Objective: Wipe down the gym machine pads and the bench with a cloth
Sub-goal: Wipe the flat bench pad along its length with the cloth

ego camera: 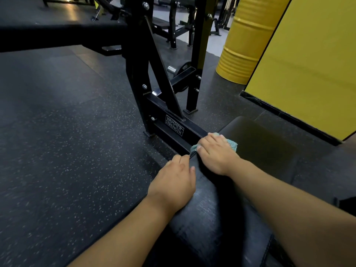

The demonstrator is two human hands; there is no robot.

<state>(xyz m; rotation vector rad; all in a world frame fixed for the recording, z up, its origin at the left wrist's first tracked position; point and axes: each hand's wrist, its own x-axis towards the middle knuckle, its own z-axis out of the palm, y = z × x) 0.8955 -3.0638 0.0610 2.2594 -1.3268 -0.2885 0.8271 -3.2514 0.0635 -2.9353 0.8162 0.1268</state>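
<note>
A black padded bench runs from the lower middle toward the right of the head view. My right hand presses a teal cloth flat onto the pad near its far left corner, fingers spread over the cloth. My left hand rests on the pad's left edge just behind it, thumb on top and fingers over the side. Most of the cloth is hidden under my right hand.
A black steel machine frame with a label stands just beyond the bench. A second black pad crosses the upper left. A yellow drum and a yellow wall stand at the right. Speckled rubber floor spreads to the left.
</note>
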